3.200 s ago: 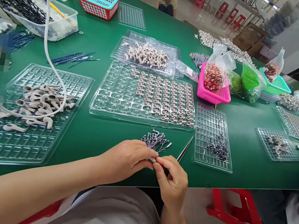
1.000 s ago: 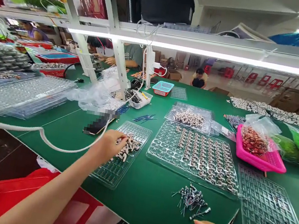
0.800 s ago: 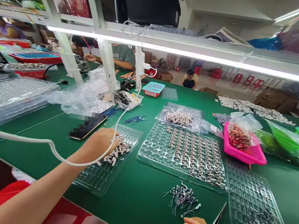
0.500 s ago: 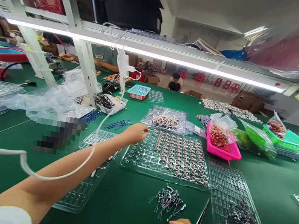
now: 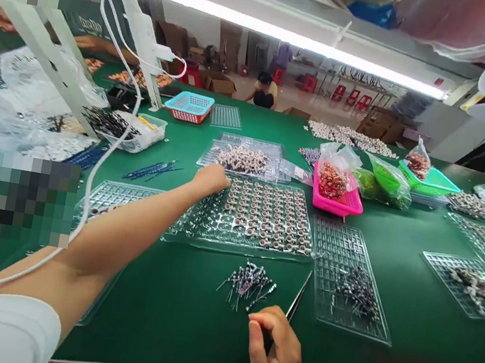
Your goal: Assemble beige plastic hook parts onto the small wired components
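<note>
My left hand point(image 5: 212, 179) reaches over the far left corner of a clear plastic tray point(image 5: 196, 233), fingers closed; what they hold, if anything, is hidden. Rows of small pale ring-shaped parts point(image 5: 267, 213) fill the tray's right part, while several left-hand pockets look bare. Nearer the bench edge, my right hand point(image 5: 277, 348) is curled, thumb and forefinger close together. Metal tweezers point(image 5: 299, 296) stick out from behind its fingers, points directed away from me. Just beyond the fingertips lies a loose pile of small dark parts with thin wire leads point(image 5: 248, 283).
A clear tray with dark leaded parts point(image 5: 359, 291) lies at right, another tray point(image 5: 120, 192) under my left forearm. Behind are a heap of pale parts point(image 5: 241, 158), a pink basket point(image 5: 336, 204) and a blue basket point(image 5: 191, 101). A white cable point(image 5: 89, 193) hangs across the left.
The view has turned right and tilted down, so things on the bench appear further left and higher. Both hands keep about the same places over the bench.
</note>
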Available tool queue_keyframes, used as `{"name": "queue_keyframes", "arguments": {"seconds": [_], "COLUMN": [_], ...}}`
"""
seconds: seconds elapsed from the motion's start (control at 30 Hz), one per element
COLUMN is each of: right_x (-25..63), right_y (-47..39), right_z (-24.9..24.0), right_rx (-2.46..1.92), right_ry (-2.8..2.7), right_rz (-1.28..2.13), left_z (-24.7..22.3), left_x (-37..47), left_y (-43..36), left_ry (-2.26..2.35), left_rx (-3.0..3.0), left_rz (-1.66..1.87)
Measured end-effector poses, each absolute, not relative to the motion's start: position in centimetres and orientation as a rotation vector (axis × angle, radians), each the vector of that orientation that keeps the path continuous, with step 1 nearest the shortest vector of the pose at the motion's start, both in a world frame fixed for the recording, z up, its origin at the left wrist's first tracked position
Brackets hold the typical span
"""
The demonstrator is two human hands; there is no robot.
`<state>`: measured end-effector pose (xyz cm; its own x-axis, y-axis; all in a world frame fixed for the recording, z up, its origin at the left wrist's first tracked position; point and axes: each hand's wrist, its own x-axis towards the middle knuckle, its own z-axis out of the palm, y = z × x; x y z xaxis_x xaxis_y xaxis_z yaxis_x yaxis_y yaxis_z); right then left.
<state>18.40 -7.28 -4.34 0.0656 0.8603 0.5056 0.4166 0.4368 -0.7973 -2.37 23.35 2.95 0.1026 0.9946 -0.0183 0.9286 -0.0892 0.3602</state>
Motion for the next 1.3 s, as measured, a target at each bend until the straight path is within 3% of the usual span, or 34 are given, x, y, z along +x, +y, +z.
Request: {"name": "queue_keyframes", "arguments": {"seconds": [0.27, 0.53, 0.97, 1.3], "right_x": [20.4, 23.8, 24.6, 22.3], "right_y": [-7.7, -4.0, -3.8, -6.2], "right_z": [-3.5, -1.8, -0.5, 0.0], "right_rx": [-1.308, -1.574, -1.604, -1.383], "right_ry": [-1.581, -2.070, -2.225, -1.985], "right_rz": [0.400, 0.151, 0.351, 0.495], "left_z": [5.8, 4.4, 0.5, 1.4], "left_x": [-1.2, -0.7, 0.5, -0.2], "left_y": [14.2, 2.0, 2.1, 1.9], "left_ry": [1.703, 0.970, 0.823, 0.868], "left_rx": [2.159, 1.802, 1.030, 1.398], "left_rz": [0.563, 0.711, 0.486, 0.535]}}
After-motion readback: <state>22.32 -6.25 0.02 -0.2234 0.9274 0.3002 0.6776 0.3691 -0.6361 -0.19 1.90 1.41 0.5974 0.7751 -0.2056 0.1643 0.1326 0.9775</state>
